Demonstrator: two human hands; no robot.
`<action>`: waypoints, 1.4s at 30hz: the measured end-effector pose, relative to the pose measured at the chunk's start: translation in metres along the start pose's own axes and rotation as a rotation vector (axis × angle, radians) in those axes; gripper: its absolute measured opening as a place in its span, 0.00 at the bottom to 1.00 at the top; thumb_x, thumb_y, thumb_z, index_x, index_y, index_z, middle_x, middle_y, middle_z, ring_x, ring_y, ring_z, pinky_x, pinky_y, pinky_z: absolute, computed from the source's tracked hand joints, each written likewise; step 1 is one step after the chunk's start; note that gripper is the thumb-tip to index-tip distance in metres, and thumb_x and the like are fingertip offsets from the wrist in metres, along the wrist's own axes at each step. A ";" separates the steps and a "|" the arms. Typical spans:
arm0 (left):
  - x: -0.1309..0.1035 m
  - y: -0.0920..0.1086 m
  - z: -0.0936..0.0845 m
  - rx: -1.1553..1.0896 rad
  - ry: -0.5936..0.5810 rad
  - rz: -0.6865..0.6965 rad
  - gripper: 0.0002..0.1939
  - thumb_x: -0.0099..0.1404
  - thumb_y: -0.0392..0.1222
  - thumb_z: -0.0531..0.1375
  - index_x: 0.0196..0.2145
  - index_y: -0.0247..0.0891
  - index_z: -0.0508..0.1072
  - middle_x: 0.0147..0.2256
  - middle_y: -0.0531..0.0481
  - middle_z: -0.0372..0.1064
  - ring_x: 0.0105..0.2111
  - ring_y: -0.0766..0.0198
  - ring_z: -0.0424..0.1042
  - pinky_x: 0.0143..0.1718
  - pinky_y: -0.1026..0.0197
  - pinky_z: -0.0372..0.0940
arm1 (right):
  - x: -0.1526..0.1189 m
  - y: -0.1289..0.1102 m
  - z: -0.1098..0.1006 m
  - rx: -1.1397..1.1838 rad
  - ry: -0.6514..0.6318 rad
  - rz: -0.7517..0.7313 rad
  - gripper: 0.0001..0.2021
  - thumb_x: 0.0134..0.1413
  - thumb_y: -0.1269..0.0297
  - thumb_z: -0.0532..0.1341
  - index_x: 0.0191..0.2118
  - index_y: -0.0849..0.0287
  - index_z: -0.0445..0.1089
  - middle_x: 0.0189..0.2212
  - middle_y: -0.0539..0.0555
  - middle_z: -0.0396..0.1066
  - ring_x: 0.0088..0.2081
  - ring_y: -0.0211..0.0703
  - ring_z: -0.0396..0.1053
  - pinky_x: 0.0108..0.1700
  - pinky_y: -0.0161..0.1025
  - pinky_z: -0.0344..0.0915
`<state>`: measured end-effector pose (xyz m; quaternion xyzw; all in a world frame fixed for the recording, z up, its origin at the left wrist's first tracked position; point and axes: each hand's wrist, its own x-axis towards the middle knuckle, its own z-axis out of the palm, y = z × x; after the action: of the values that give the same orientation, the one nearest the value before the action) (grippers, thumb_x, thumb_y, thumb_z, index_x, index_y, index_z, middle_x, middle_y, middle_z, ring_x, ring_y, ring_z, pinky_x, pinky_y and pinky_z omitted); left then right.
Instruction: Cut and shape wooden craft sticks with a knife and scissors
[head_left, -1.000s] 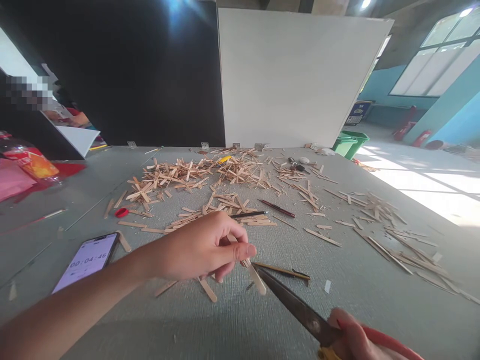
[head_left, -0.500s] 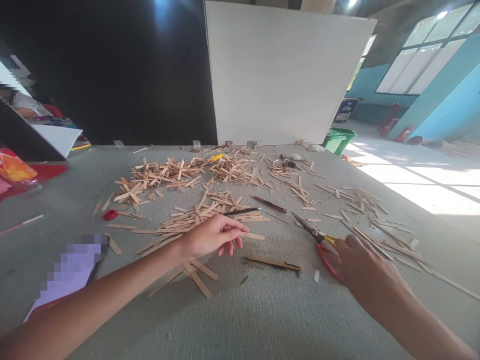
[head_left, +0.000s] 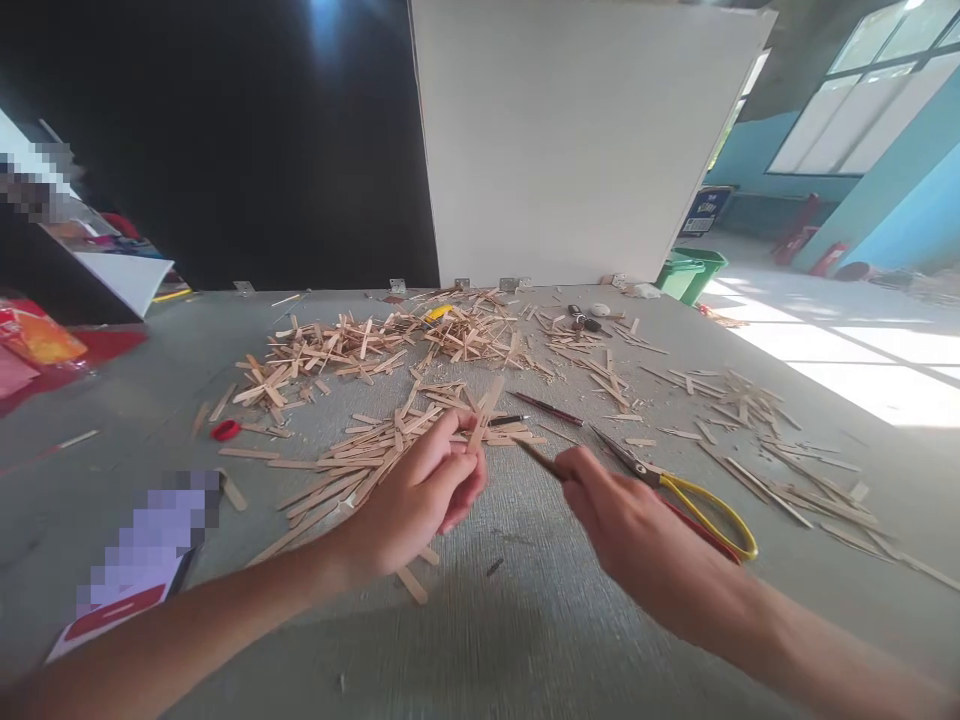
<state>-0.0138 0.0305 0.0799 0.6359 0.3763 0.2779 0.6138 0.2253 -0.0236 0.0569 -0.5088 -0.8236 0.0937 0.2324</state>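
Note:
My left hand (head_left: pixel 442 475) pinches a flat wooden stick (head_left: pixel 486 412), which tilts upward over the table. To its right, my right hand (head_left: pixel 611 505) is closed round a thin brown tool (head_left: pixel 538 459) whose tip points at the stick without touching it. Scissors (head_left: pixel 660 478) with red and yellow handles lie beside my right hand, partly behind it. A dark red pen (head_left: pixel 546 408) and a black pen (head_left: pixel 508 420) rest beyond the hands. Loose wooden sticks (head_left: pixel 352 457) spread under and past my left hand.
A big heap of sticks (head_left: pixel 330 345) lies farther back, with more scattered sticks (head_left: pixel 750 405) at the right. A red ring (head_left: pixel 225 430) and a phone (head_left: pixel 150 550) are at the left. Black and white panels (head_left: pixel 585 140) stand at the back.
My right hand has let go of the scissors, moved left and picked up the brown tool from the table. My left hand has raised the stick and turned it upward.

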 end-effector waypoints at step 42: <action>-0.042 0.015 0.020 0.363 0.088 0.293 0.16 0.82 0.51 0.42 0.43 0.42 0.63 0.23 0.61 0.51 0.21 0.68 0.52 0.23 0.64 0.52 | 0.000 -0.033 -0.047 -0.164 0.285 -0.352 0.21 0.70 0.73 0.53 0.66 0.59 0.64 0.33 0.53 0.77 0.25 0.37 0.71 0.24 0.35 0.62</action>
<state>-0.0189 -0.0151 0.0980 0.7709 0.3502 0.3194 0.4255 0.2215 -0.0428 0.1114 -0.3827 -0.8632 -0.0882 0.3171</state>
